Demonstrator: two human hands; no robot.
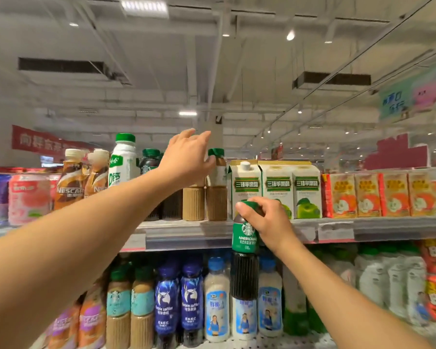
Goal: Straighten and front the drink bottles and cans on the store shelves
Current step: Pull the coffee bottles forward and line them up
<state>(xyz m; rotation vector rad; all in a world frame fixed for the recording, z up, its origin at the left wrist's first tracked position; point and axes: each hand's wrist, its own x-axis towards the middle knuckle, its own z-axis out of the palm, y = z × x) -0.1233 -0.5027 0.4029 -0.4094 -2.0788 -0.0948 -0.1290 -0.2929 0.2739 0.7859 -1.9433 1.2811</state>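
Observation:
My right hand (264, 220) grips the green cap and neck of a dark Starbucks Americano bottle (244, 263), held upright in front of the top shelf's edge. My left hand (186, 157) reaches up over the top shelf with fingers spread, above the row of Starbucks coffee bottles; its palm hides the tops of some. A tan latte bottle with a green cap (217, 187) stands just right of that hand. A dark Starbucks bottle (149, 159) stands to its left.
On the top shelf (186, 238) stand Nescafé bottles (71, 177), a white milk bottle (122, 159), green apple-vinegar cartons (277, 190) and orange drink boxes (383, 195). Blue coffee bottles (179, 298) and coconut milk bottles (217, 303) fill the lower shelf.

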